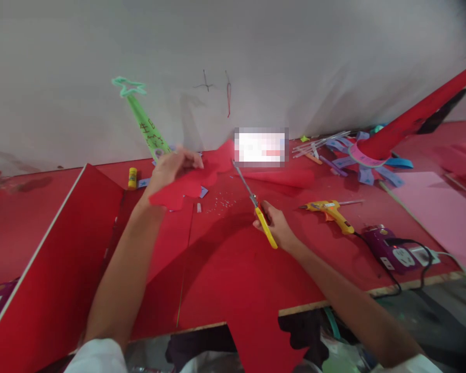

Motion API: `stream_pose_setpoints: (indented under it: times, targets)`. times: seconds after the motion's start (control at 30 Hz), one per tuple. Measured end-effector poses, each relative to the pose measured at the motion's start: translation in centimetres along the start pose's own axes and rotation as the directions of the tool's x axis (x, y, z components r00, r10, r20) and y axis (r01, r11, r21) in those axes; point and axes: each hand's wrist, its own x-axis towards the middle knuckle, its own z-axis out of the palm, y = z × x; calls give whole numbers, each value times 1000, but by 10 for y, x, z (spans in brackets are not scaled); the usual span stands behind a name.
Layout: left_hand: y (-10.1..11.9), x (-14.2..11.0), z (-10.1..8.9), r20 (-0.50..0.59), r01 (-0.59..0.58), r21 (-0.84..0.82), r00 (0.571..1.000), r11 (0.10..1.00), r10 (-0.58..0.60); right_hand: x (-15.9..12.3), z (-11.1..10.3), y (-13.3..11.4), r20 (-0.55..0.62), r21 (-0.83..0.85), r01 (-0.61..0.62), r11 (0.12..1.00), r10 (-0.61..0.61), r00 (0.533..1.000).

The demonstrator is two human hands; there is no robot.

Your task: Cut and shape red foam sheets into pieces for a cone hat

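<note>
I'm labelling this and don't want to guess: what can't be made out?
All in the head view:
Panel: details lost to pixelation.
Left hand: exact grip on the red paper unclear, blurred.
Right hand: some fingers hidden by the scissors.
Cone: far end cut off by the right edge.
Green strip: writing too small and blurred to read.

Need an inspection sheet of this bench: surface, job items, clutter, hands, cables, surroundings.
Surface: red table, seam visible, front edge rough.
Job items: scissors with yellow handle, tips by the right end of scallop-edged red paper.
Clutter: small pale bits, yellow glue stick, glue gun, purple socket box.
Hands: right hand grips the scissors; left hand at the red paper, exact grip unclear.
Cables: black cord from the glue gun; white cable beside the box.
Surroundings: pale wall behind; green paper tower against it.
</note>
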Motion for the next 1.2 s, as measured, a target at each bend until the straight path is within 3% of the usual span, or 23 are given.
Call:
stream_pose_setpoints:
  times: [0.07, 0.13, 0.23, 0.3, 0.4, 0.57, 0.67, 0.73, 0.83, 0.87, 0.97, 1.03, 1.07, 1.13, 1.2]
  targets:
    - [-2, -4, 5, 146, -55, 4, 988, 998, 54, 1, 2, 0, -17, 151, 5, 989, -2, 1000]
    - [-4, -11, 15, 345, -47, -23, 937, 999, 52, 0, 3, 0, 10, 288, 12, 957, -15, 1000]
    - [-6, -20, 38, 605, 2, 10, 796, 1000, -7, -3, 2, 1, 65, 412, -1, 911, -28, 998]
    - [-7, -25, 55, 694, 8, 60, 718, 998, -48, -5, 1, 1, 62, 428, 4, 904, -34, 998]
    - [-9, -30, 73, 728, -76, 194, 680, 978, -91, -5, 0, 1, 37, 482, 42, 875, -69, 997]
    - [-20, -26, 77, 657, -141, 277, 750, 950, -80, -3, 5, 5, -44, 631, 114, 767, -111, 993]
    - [-24, -21, 69, 645, -164, 296, 761, 941, -70, -2, 5, 6, -139, 595, 181, 783, -122, 983]
    - [-24, -21, 66, 695, -198, 281, 717, 939, -57, -1, 2, 4, -201, 497, 176, 850, -84, 976]
    - [-24, -24, 68, 793, -221, 214, 608, 952, -37, 0, -2, -1, -237, 364, 109, 925, -21, 971]
    - [-25, -25, 69, 801, -192, 194, 597, 962, -42, 0, -3, -2, -228, 351, 96, 931, -15, 973]
    - [-31, -25, 76, 755, -79, 201, 648, 976, -103, -3, -5, -7, -178, 410, 105, 906, -34, 984]
    - [-34, -27, 82, 714, -117, 329, 680, 937, -166, -6, -7, -11, -107, 514, 118, 850, -74, 992]
    - [-34, -29, 85, 718, -180, 398, 672, 900, -183, -7, -9, -14, -56, 573, 114, 812, -99, 993]
    - [-32, -40, 94, 795, -331, 400, 589, 855, -144, -10, -15, -19, 38, 671, 79, 737, -141, 989]
    - [-28, -57, 104, 898, -398, 238, 439, 886, -44, -10, -20, -22, 85, 719, 48, 694, -156, 984]
